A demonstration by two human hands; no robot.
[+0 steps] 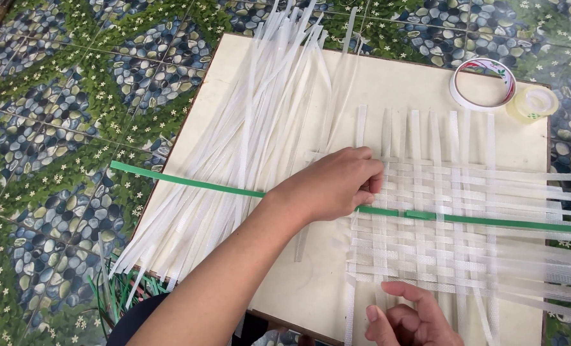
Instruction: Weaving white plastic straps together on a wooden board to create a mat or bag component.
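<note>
Two bare hands work a woven mat of translucent white plastic strips [452, 218] on a cream board [388, 83].
Nearest, the right hand [406, 319] hovers loosely curled, seemingly empty; the left hand [329, 186] pinches the long green plastic strip [490, 221] threaded across the mat; loose white strips [253, 128] and two tape rolls [484, 82] lie beyond.

We've got a green strip [189, 184] crossing a white woven mat [452, 218]. Floor tiles [61, 96] show blue pebbles with green leafy bits.
</note>
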